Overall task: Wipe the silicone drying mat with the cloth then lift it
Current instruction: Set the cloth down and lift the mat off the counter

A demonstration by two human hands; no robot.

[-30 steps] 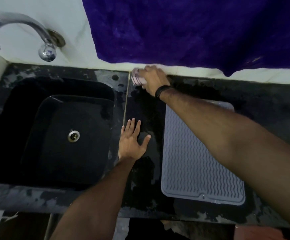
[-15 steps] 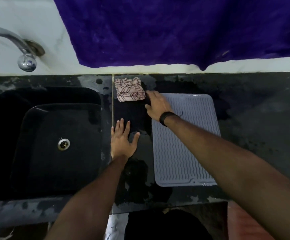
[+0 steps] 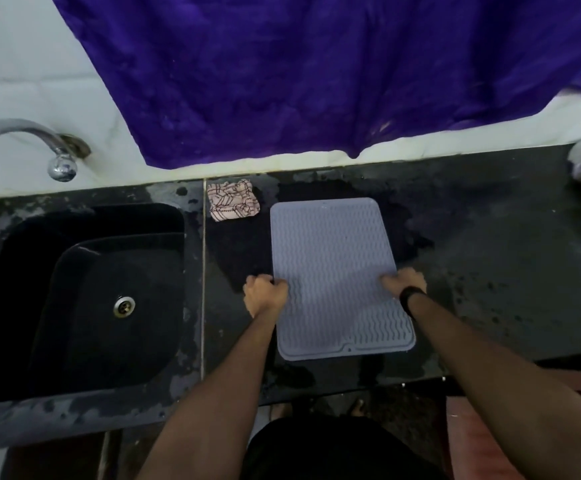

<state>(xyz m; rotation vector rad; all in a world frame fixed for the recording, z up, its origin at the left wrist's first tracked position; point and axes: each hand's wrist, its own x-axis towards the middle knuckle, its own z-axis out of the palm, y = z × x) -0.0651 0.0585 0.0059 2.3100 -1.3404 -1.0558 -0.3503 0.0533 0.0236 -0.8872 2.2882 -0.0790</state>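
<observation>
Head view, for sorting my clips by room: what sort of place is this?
Probably a home kitchen or wash area: a dark sink with a metal tap set in a black stone counter, and both hands gripping a ribbed drying mat beside it.

Domestic kitchen: a dark stone worktop with wet patches carries a recessed black sink at its left end, a chrome tap mounted on the white tiled wall behind.
</observation>
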